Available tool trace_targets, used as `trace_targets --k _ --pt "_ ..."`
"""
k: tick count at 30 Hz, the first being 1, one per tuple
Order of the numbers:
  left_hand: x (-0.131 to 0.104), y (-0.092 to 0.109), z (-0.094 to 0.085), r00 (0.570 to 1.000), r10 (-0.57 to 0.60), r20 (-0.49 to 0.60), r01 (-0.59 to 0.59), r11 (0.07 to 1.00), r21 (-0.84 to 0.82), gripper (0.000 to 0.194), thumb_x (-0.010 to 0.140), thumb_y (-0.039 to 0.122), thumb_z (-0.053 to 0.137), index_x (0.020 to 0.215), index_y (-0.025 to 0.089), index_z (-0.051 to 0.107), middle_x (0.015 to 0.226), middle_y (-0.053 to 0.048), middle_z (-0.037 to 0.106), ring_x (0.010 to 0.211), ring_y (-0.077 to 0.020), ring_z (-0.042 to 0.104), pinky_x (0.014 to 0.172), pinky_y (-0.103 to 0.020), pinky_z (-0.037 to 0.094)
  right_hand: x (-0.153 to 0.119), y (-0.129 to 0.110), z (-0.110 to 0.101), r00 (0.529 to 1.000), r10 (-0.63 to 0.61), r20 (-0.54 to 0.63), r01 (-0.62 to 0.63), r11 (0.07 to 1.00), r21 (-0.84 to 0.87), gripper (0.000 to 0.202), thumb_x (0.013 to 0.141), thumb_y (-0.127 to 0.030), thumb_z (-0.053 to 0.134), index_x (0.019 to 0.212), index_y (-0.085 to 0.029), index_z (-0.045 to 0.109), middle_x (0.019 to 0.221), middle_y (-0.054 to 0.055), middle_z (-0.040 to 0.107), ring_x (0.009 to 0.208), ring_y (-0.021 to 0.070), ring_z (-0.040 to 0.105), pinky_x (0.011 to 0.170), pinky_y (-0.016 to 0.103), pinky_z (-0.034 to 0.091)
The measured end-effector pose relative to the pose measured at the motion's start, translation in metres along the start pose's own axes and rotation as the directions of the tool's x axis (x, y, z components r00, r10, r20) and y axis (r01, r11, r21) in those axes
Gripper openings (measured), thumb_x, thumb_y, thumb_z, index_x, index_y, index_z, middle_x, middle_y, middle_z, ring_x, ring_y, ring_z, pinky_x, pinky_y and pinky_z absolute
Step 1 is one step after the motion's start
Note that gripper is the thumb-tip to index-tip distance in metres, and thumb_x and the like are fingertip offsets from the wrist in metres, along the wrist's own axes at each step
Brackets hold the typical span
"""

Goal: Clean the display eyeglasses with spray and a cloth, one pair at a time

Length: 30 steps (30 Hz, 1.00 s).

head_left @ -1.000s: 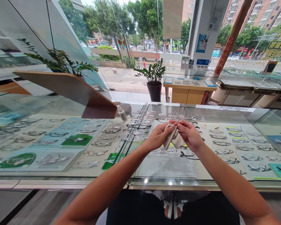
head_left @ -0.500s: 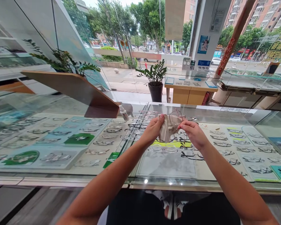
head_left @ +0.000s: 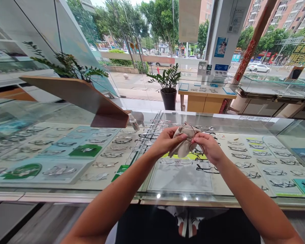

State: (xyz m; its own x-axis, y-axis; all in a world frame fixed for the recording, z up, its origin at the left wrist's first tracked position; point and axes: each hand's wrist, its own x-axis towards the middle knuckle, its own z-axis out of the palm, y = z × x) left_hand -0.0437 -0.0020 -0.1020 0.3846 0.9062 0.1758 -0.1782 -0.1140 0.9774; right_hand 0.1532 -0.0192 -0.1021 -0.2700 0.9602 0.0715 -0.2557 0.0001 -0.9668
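Observation:
Above the glass counter, my left hand [head_left: 170, 140] is closed on a beige cloth [head_left: 184, 145], its thumb pressed over the cloth near the middle. My right hand [head_left: 207, 145] pinches a thin-rimmed pair of glasses [head_left: 193, 128] at the cloth's right side. Part of the glasses lies against the cloth, and one dark rim curves out below my right fingers. Both hands are nearly touching. Beneath them, several pairs of glasses lie in rows, with a clear-framed pair [head_left: 176, 162] just below the hands.
A small spray bottle [head_left: 133, 122] stands left of the hands, beside a brown wooden board [head_left: 78, 96]. The glass counter [head_left: 180, 200] spans the view. Beyond it are a potted plant [head_left: 168, 98] and a wooden display table [head_left: 208, 98].
My left hand has moved right, closer to my right hand, and its thumb now presses over the cloth. The cloth is bunched around the glasses, which have turned and dipped slightly.

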Motion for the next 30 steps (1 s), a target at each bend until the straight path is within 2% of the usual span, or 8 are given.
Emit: trace_targets --k 6,14,17,20,22,27,30 --pt "-0.002 -0.001 0.002 1.000 0.027 -0.015 -0.027 0.999 0.044 0.039 0.069 0.043 0.093 0.088 0.014 0.074 0.078 -0.003 0.073 0.066 -0.0114 0.062 0.063 -0.023 0.051 -0.001 0.000 0.002 0.998 0.051 0.045 -0.052 0.998 0.024 0.022 0.065 -0.039 0.084 0.063 -0.022 0.070 0.069 0.000 0.065 0.075 0.0172 0.053 0.079 0.034 0.040" --pt "0.001 -0.006 0.004 0.978 0.141 -0.154 -0.121 0.984 0.131 0.059 0.080 0.071 0.075 0.068 0.014 0.062 0.061 0.001 0.058 0.055 -0.0087 0.048 0.054 -0.023 0.040 -0.001 0.008 0.003 0.997 0.047 0.068 -0.049 0.999 0.020 0.024 0.066 -0.041 0.086 0.066 -0.022 0.071 0.070 0.000 0.066 0.076 0.0176 0.055 0.081 0.034 0.042" --pt "0.001 -0.002 0.005 0.986 0.117 -0.115 -0.106 0.990 0.095 0.056 0.076 0.068 0.081 0.074 0.014 0.066 0.066 0.000 0.062 0.058 -0.0094 0.052 0.056 -0.022 0.043 -0.001 0.005 0.003 0.998 0.034 0.043 -0.035 0.999 0.014 0.022 0.067 -0.041 0.084 0.065 -0.022 0.071 0.070 -0.001 0.065 0.075 0.0166 0.052 0.078 0.032 0.040" --pt "0.000 0.000 0.005 0.998 0.055 -0.021 -0.054 0.998 0.041 0.050 0.069 0.054 0.091 0.089 0.014 0.072 0.077 -0.002 0.070 0.065 -0.0113 0.059 0.061 -0.022 0.047 -0.002 0.003 0.002 0.999 0.039 0.018 -0.039 0.999 0.017 0.022 0.067 -0.040 0.083 0.064 -0.022 0.070 0.068 -0.002 0.063 0.070 0.0151 0.049 0.072 0.031 0.038" --pt "-0.001 -0.002 0.006 0.998 0.049 -0.033 -0.047 0.998 0.043 0.048 0.066 0.050 0.094 0.090 0.014 0.072 0.078 -0.003 0.071 0.066 -0.0114 0.060 0.061 -0.022 0.048 -0.002 0.003 0.002 0.998 0.047 0.037 -0.048 0.999 0.012 0.025 0.068 -0.043 0.084 0.065 -0.022 0.069 0.068 -0.002 0.063 0.069 0.0148 0.048 0.071 0.031 0.037" --pt "0.000 -0.010 0.007 0.974 0.109 -0.196 -0.092 0.991 0.097 0.053 0.076 0.065 0.082 0.075 0.014 0.067 0.065 0.001 0.063 0.057 -0.0093 0.052 0.056 -0.022 0.044 -0.005 0.009 0.005 0.995 0.050 0.091 -0.049 0.999 -0.015 0.032 0.070 -0.049 0.086 0.071 -0.021 0.071 0.075 0.000 0.066 0.074 0.0154 0.052 0.077 0.032 0.040" --pt "0.001 -0.008 0.005 0.982 0.146 -0.123 -0.141 0.989 0.044 0.054 0.081 0.066 0.079 0.079 0.012 0.070 0.070 -0.002 0.066 0.064 -0.0106 0.057 0.061 -0.022 0.047 -0.006 0.006 0.005 0.996 0.048 0.071 -0.049 0.999 0.009 0.032 0.070 -0.048 0.087 0.070 -0.021 0.070 0.074 -0.001 0.066 0.073 0.0147 0.052 0.076 0.031 0.040"
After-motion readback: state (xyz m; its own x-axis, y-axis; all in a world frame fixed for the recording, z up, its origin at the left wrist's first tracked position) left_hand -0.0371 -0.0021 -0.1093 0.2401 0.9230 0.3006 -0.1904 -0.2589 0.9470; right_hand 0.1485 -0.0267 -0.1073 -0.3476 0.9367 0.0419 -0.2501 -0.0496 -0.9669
